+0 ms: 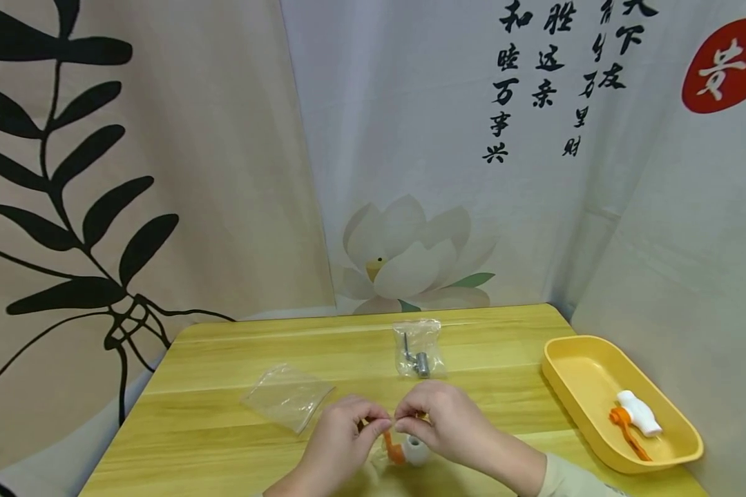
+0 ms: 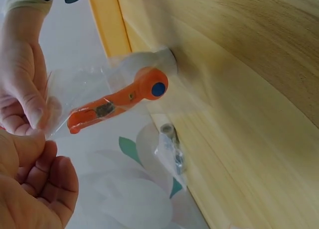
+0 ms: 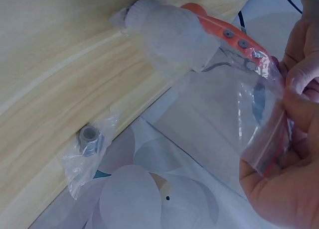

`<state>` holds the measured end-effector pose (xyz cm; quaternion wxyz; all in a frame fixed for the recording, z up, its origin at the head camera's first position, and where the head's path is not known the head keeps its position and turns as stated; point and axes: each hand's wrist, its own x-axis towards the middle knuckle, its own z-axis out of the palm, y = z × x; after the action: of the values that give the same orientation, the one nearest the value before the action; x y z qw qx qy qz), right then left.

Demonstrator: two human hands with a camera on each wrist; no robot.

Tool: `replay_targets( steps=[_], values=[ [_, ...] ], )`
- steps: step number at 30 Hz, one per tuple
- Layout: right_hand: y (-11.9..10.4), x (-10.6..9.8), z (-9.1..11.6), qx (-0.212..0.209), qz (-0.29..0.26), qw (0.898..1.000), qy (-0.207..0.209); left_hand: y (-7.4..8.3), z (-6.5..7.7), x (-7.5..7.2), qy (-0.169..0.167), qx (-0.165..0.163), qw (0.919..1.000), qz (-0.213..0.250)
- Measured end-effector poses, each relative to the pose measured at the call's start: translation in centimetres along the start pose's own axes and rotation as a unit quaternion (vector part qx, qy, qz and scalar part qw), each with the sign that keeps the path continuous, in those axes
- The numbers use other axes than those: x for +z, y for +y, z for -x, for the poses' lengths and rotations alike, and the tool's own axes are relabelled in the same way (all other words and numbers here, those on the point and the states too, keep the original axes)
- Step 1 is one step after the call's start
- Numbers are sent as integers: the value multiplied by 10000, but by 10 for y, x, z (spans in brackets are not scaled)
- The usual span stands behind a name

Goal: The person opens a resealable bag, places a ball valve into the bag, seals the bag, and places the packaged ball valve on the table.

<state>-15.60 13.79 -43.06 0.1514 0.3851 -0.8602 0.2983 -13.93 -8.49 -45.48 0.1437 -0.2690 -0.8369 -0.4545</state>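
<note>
Both hands pinch the top edge of a clear zip bag (image 3: 249,124). Inside it is a white plastic tap with an orange lever handle (image 2: 119,99), which hangs low near the tabletop. My left hand (image 1: 348,431) grips the bag's left side between thumb and fingertips. Close beside it, my right hand (image 1: 444,421) pinches the same edge, with the fingertips of the two hands nearly meeting. The left wrist view shows a blue dot on the round end of the handle. In the head view the hands partly cover the bag.
A flat clear bag (image 1: 289,397) lies on the wooden table (image 1: 211,359) to the left. Behind the hands lies a small bag with a grey metal fitting (image 1: 421,362). At the right, a yellow tray (image 1: 575,352) holds another white tap with an orange handle (image 1: 639,414).
</note>
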Motion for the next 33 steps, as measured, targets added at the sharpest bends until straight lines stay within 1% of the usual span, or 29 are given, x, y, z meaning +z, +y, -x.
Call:
replay_targets(
  steps=[3,4,5,7,10,12,15,18,22,24,28,30,31,33],
  values=[
    [0,1,0,-270,99,9995,149,0,1,4,261,626,9975,-209],
    [0,2,0,-322,135,9992,191,-1,1,5,320,759,9963,-262],
    [0,2,0,-351,175,9990,215,-1,2,6,343,816,9956,-291],
    [1,2,1,-304,234,9991,191,-1,3,6,317,713,9965,-303],
    [5,0,4,-28,341,9994,60,-1,5,5,219,294,9990,-261],
    [8,-2,7,88,428,9990,48,-2,5,4,171,135,9994,-259],
    [14,-3,11,-13,666,9975,215,-3,5,4,151,149,9995,-241],
    [18,-2,14,-94,785,9963,322,-3,4,3,112,145,9995,-245],
    [24,-5,19,114,841,9960,271,-3,6,0,78,-98,9996,-248],
    [26,-6,21,112,973,9948,293,-4,6,-2,83,-169,9995,-254],
    [28,-5,21,-141,1198,9913,535,-5,5,-3,135,-199,9996,-172],
    [29,-4,20,-215,1217,9900,677,-6,4,-3,157,-239,9995,-147],
    [29,-4,20,-229,1210,9897,736,-6,4,-3,130,-273,9994,-157],
    [30,-3,20,-194,1162,9897,813,-9,3,-2,-208,-568,9982,-14]
  ],
)
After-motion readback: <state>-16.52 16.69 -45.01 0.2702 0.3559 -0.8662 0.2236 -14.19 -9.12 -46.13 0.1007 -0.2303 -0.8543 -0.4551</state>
